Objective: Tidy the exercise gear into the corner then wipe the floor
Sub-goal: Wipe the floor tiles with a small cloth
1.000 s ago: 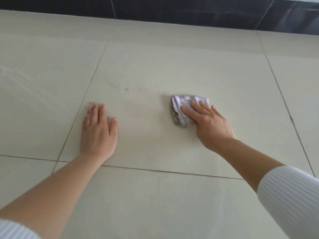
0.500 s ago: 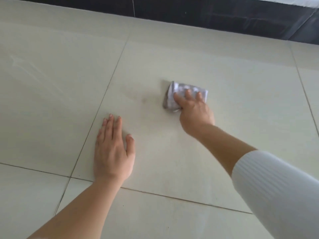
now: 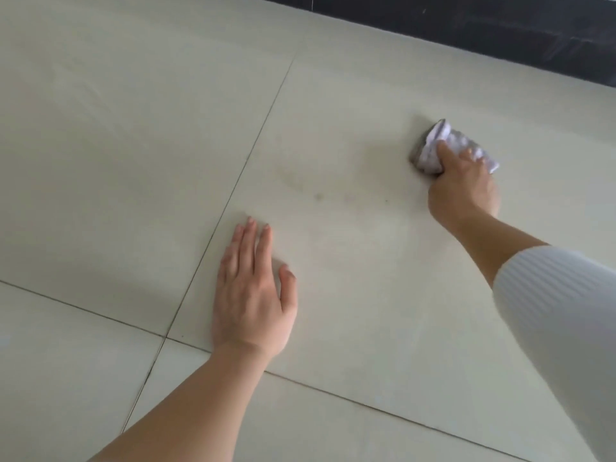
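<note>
1. My right hand (image 3: 463, 188) is stretched far forward and to the right, out of a white ribbed sleeve (image 3: 560, 311).
2. It has the cloth (image 3: 430, 151) bunched up beneath it. My fingers bend down over the top and my thumb (image 3: 445, 155) lies along its left part, so I grip the cloth and press it to the floor (image 3: 366, 295). The fingertips are blurred, and I cannot tell how far they wrap under.
3. The cloth is pale and crumpled, with a grey underside showing at its left edge. One corner pokes out to the right of my fingers. It lies on the far part of the big tile, near the dark wall base (image 3: 500, 28) but apart from it.
4. My left hand (image 3: 253, 295) lies palm down on the same tile, nearer to me. Its fingers are straight and close together, the thumb is spread to the right, and it holds nothing.
5. That hand sits just right of a tile joint (image 3: 233, 191), with the wrist over the crossing joint.
6. Faint dark spots (image 3: 318, 196) mark the tile between my two hands, well apart from the cloth.
</note>
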Demonstrator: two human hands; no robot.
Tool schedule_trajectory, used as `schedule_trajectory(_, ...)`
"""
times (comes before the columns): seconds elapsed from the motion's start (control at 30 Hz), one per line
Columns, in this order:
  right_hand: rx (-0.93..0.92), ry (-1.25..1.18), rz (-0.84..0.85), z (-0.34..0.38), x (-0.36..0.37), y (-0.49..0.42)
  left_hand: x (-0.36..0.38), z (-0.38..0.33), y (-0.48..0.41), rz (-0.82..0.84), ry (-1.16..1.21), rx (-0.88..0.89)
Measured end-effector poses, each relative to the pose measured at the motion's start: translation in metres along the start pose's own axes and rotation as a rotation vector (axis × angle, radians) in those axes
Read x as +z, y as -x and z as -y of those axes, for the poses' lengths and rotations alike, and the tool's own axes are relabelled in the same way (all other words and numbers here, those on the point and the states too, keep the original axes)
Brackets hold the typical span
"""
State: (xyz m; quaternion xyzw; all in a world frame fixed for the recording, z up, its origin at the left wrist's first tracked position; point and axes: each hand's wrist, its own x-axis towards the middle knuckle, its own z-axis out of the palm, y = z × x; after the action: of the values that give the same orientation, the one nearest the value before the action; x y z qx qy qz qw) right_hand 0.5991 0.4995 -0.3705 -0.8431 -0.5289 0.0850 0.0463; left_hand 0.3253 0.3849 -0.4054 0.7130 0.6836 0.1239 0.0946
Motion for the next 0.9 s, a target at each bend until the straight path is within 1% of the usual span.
schedule_trajectory(0.03,0.066,-0.019,-0.006,0.009,0.003,-0.010,0.000,0.000,0.000,0.005,-0.002,-0.005)
schedule_trajectory(0.1,0.138,-0.062,-0.013,0.026,0.009,-0.027,0.000,-0.001,0.000,0.014,-0.009,-0.011)
schedule_trajectory(0.17,0.113,-0.069,0.004,0.053,0.011,-0.030,0.000,-0.002,0.000,0.017,-0.012,-0.016)
schedule_trajectory(0.2,0.042,-0.075,0.013,0.069,0.013,-0.024,-0.001,-0.002,-0.001,0.020,-0.010,-0.018)
schedule_trajectory(0.23,-0.072,-0.091,0.028,0.086,0.016,-0.013,-0.001,-0.003,-0.001,0.021,-0.007,-0.020)
schedule_trajectory(0.33,-0.560,-0.067,0.105,0.126,0.030,0.024,-0.002,-0.002,0.000,0.038,-0.017,-0.027)
schedule_trajectory(0.4,-0.804,-0.022,0.172,0.133,0.030,0.021,-0.003,-0.001,0.000,0.047,-0.022,-0.031)
schedule_trajectory(0.43,-0.859,0.011,0.202,0.133,0.025,0.011,-0.003,-0.001,-0.001,0.047,-0.023,-0.030)
schedule_trajectory(0.47,-0.855,0.046,0.216,0.130,0.018,-0.002,-0.003,-0.001,-0.001,0.050,-0.025,-0.026)
schedule_trajectory(0.5,-0.794,0.075,0.216,0.125,0.011,-0.015,-0.003,-0.001,-0.002,0.054,-0.027,-0.022)
schedule_trajectory(0.57,-0.544,0.085,0.176,0.105,-0.001,-0.039,-0.004,0.000,-0.002,0.059,-0.031,-0.022)
schedule_trajectory(0.63,-0.306,0.064,0.106,0.070,-0.007,-0.051,-0.003,0.000,-0.001,0.063,-0.029,-0.030)
schedule_trajectory(0.7,-0.145,0.038,0.059,0.035,-0.009,-0.048,-0.003,-0.001,-0.001,0.060,-0.026,-0.035)
schedule_trajectory(0.8,0.161,-0.016,0.016,0.003,-0.005,-0.036,-0.004,-0.001,-0.001,0.044,-0.022,-0.034)
schedule_trajectory(0.87,0.304,-0.027,0.035,0.002,0.000,-0.031,-0.003,-0.001,0.000,0.040,-0.025,-0.034)
schedule_trajectory(0.9,0.341,-0.019,0.042,0.008,0.003,-0.031,-0.003,-0.001,0.000,0.039,-0.025,-0.036)
